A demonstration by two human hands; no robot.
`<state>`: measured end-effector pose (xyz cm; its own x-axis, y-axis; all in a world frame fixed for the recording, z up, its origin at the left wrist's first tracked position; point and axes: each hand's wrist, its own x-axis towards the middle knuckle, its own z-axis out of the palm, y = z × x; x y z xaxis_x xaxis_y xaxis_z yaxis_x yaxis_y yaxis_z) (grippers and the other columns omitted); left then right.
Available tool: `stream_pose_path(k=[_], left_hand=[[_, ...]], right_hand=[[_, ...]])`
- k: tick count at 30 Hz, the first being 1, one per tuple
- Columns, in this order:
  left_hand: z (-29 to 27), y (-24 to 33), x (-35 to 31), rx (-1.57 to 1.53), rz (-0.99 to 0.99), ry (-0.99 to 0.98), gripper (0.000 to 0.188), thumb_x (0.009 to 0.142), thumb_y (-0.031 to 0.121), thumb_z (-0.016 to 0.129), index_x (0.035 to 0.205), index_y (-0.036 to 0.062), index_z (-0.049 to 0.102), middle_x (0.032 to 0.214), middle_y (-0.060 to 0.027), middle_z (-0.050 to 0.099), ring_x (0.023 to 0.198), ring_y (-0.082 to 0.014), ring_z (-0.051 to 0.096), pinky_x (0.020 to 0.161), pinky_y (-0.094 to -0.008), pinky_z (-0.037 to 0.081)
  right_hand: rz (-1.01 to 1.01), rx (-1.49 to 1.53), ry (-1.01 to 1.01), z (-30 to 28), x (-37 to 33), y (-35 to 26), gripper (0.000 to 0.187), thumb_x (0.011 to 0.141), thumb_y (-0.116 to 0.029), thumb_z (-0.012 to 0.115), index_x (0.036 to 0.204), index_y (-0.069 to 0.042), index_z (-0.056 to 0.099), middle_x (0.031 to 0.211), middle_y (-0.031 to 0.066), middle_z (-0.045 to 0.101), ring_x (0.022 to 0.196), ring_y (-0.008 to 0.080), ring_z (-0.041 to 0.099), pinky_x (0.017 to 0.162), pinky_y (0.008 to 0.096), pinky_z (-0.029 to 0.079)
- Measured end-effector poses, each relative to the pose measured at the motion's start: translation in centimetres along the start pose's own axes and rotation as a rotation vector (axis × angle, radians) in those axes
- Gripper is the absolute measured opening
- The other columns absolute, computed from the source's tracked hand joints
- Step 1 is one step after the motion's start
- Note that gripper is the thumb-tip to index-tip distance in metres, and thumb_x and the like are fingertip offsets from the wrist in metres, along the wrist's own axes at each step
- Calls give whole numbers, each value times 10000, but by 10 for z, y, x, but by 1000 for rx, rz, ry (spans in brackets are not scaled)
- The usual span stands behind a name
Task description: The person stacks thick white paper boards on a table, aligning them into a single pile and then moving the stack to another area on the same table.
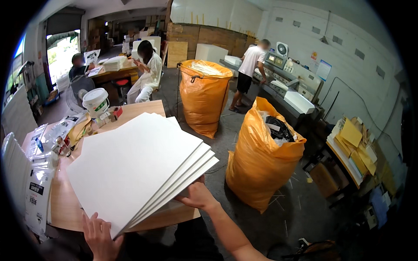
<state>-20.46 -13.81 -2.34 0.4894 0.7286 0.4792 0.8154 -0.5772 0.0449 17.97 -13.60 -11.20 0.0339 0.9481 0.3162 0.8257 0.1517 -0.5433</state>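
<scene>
A fanned stack of large white boards (135, 161) lies over the wooden table in front of me, its sheets stepped out toward the right. My left hand (101, 237) grips the near left corner, fingers against the edge. On the right side, my right hand (198, 195) holds the lower edges of the stack, with some of its fingers hidden by the boards. Around the stack shows the light wood tabletop (65, 204).
A white bucket (96, 103), a tape roll and plastic packs (37, 195) occupy the table's left side. Two orange sacks (261, 169) stand right of the table. One person (252, 61) works at a machine; two others sit at a far desk. A shelf with papers (352, 148) is at right.
</scene>
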Motion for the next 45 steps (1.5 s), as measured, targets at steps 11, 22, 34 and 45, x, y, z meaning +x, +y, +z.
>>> stream_pose_path(k=[11,22,34,45], left_hand=[[109,-110,-35,-2211,-855,-48,591,986,219,598,1476,-36,388,1355,-209,586,1226,-352,609,1050,-456,508],[33,-120,-55,-1457,-514,84,602,923,111,660,1452,-41,416,1304,-123,598,1184,-198,577,1032,-349,466],[56,-249,-250,-1283,-917,714,543,943,131,624,1430,-44,459,1327,-118,595,1203,-199,576,1037,-344,460],[144,-222,-382,-1440,-1431,698,599,927,95,630,1474,-38,428,1373,-168,588,1250,-281,580,1075,-408,461]], right_hand=[[14,56,-179,-36,4,-24,882,836,-687,721,1409,-29,594,1490,245,514,1421,432,420,1204,485,306],[122,625,8,-1,46,-107,1090,756,-735,792,1396,89,476,1277,225,623,1225,331,600,1072,431,470],[261,1292,-71,271,146,-358,201,911,-65,726,1055,-17,595,893,30,618,762,105,582,647,277,487],[917,1080,-233,526,49,-252,380,769,-52,815,1084,79,649,947,136,705,779,226,670,645,413,537]])
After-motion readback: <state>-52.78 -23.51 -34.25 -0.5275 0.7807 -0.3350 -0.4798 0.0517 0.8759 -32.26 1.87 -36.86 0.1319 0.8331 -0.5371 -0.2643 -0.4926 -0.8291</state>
